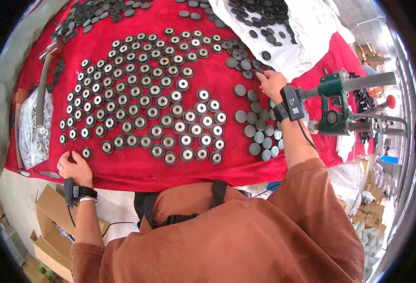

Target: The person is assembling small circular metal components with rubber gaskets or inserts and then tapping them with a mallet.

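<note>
Many black-rimmed wheels with metal bearing centres lie in rough rows on the red cloth. My right hand reaches beyond them to the right, thumb and fingertips closing at a dark round disc beside the white sack. Just below that hand, more flat grey discs are spread out. At the cloth's near left edge rests my left hand, its fingers curled in; whatever they hold, if anything, is hidden. A single wheel sits right beside these fingers.
A green hand press stands at right. Dark discs lie on a white sack and in a pile at the far left. A hammer lies by a clear plastic bag. A cardboard box is on the floor.
</note>
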The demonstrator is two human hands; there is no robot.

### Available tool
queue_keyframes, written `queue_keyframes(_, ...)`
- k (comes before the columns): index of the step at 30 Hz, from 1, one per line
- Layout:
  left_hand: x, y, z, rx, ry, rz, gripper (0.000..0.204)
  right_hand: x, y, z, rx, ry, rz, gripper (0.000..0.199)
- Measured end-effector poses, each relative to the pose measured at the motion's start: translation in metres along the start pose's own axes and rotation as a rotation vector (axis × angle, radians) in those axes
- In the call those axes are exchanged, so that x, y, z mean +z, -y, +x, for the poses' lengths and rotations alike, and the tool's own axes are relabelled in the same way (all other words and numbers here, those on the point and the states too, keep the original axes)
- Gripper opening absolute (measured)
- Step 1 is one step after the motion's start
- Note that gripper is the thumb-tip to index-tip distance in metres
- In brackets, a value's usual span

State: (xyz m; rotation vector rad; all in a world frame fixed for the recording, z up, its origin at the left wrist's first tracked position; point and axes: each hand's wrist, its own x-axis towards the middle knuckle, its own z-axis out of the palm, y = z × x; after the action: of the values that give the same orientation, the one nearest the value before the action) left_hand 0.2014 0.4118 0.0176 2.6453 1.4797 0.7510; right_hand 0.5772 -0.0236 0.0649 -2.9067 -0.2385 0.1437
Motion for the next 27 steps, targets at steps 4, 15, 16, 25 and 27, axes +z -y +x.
queue_keyframes(4,-0.004,0.004,-0.001,-0.007,-0.007,0.021,0.022,-0.015,0.046,-0.035,0.092,0.371,0.599,0.029)
queue_keyframes(15,-0.005,-0.001,0.001,-0.010,0.017,0.023,0.024,-0.005,0.106,-0.070,0.133,0.856,0.565,0.035)
queue_keyframes(16,-0.005,0.001,0.000,-0.005,0.012,0.017,0.024,-0.003,0.106,-0.067,0.122,0.861,0.529,0.038)
queue_keyframes(25,-0.002,0.002,-0.001,0.008,-0.006,-0.001,0.024,-0.003,0.104,-0.058,0.154,0.753,0.340,0.048)
queue_keyframes(27,-0.004,0.002,0.001,-0.001,0.000,0.008,0.024,-0.003,0.107,-0.062,0.108,0.736,0.251,0.047)
